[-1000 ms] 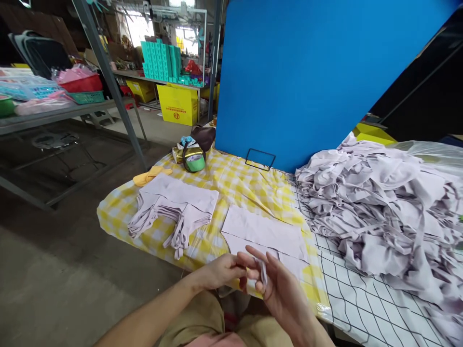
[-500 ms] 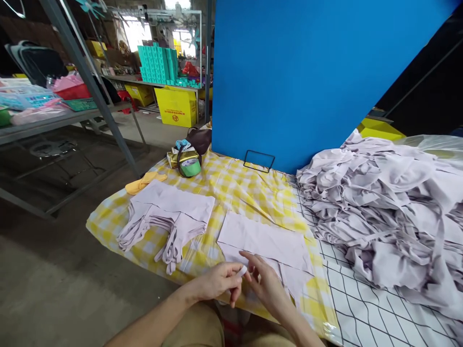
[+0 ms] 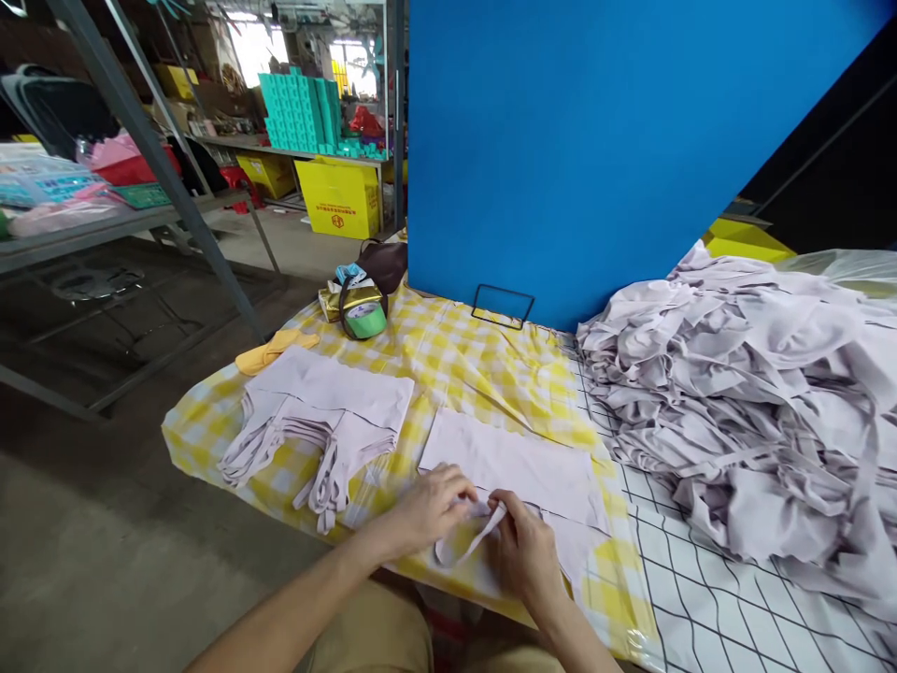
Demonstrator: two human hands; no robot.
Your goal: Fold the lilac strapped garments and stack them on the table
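While both forearms reach forward from the near edge of the table, the left hand (image 3: 433,509) lies back upward, its fingers bent and directed to the right over the flat, pale-lilac fabric garment (image 3: 515,458). The right hand (image 3: 531,551) is turned inward, wrist low, with thumb and index finger brought together. The right grip is closed on the narrow, pale-lilac fabric strap (image 3: 476,544); the left fingertips are at the strap, but whether that grip is closed cannot be told. The strap forms an open loop between the hands, above the yellow-and-white checked plastic cover (image 3: 483,360). The garment rests on this cover, to the right of the layered stack of pale-lilac garments (image 3: 329,383).

Compared with half a second earlier, both hands have moved forward to the garment. The strap, then mostly concealed by the fingers, is now exposed as a loop. The stack remains in place.
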